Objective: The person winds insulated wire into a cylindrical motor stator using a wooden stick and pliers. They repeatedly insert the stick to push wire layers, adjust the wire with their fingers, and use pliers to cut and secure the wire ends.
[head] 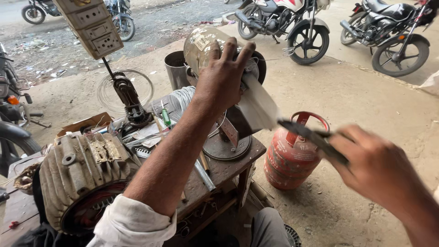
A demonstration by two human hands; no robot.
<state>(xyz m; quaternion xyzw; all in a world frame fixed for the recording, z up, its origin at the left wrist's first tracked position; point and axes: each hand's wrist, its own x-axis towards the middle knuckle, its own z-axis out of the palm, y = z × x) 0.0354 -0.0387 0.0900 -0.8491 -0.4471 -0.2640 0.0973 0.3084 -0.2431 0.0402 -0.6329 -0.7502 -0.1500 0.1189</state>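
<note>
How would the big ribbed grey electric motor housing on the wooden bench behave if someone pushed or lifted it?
The ribbed grey motor housing looks like thick cast metal with windings inside, so probably heavy and stiff. Its round body might roll sideways if shoved, though the fins should offer grip. It lies near the wooden bench edge, so a hard push could tip it off.

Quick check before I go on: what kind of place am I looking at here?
Likely a roadside motor repair stall: a finned electric motor housing on a worn wooden bench, a wire coil, and motorcycles parked on open ground.
</note>
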